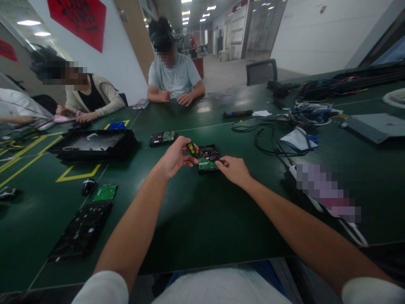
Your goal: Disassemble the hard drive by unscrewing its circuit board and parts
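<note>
A hard drive point(208, 165) with a green circuit board lies on the green table in front of me. My left hand point(174, 159) is at its left side, thumb and forefinger closed around a screwdriver point(190, 147) with a black-and-yellow handle; its shaft is hidden. The other left fingers reach to the drive's near left edge. On the opposite side, my right hand point(234, 169) pinches the drive's right edge between thumb and fingers. Another hard drive point(162, 138) with a green board lies just beyond my left hand.
At left are a black tray point(95, 141), a loose green circuit board point(105, 192), a computer mouse point(88, 186) and black drives point(80, 231). Cables point(268, 141), a white cloth point(297, 139) and a grey metal case point(376, 126) lie to the right. Two people point(174, 78) sit across the table.
</note>
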`<action>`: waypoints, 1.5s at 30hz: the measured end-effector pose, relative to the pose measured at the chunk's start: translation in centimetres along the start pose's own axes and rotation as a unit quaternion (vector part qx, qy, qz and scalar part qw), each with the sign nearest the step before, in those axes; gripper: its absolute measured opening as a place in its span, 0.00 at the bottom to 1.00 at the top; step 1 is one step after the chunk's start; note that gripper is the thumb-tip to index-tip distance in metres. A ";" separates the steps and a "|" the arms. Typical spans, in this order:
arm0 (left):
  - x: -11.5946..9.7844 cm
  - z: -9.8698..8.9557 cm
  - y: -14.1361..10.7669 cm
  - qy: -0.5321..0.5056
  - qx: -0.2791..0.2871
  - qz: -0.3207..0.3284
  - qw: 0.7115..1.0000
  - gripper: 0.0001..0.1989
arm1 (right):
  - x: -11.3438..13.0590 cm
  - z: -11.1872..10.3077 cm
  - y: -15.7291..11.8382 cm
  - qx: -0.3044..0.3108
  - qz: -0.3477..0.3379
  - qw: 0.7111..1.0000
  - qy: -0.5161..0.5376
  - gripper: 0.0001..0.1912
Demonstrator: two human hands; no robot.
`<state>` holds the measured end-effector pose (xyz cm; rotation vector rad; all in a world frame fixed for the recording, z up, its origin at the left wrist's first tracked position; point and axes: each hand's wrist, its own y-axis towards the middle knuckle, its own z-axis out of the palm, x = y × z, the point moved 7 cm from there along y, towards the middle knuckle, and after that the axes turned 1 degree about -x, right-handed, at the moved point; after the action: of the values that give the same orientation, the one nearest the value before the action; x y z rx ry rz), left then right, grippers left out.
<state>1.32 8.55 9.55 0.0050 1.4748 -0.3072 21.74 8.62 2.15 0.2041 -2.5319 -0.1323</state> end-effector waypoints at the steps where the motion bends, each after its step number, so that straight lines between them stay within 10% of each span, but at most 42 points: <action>1: 0.0 -0.1 0.0 0.002 -0.001 0.001 1.000 0.16 | 0.0 0.0 0.0 0.000 0.001 1.000 0.001 0.16; 45: -0.4 0.2 -0.3 -0.027 -0.061 -0.001 0.998 0.12 | -0.4 0.3 0.2 -0.010 -0.003 1.000 -0.002 0.15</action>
<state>1.40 8.35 10.06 -0.1017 1.4388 -0.2161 21.82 8.91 1.71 0.2044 -2.5330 -0.1620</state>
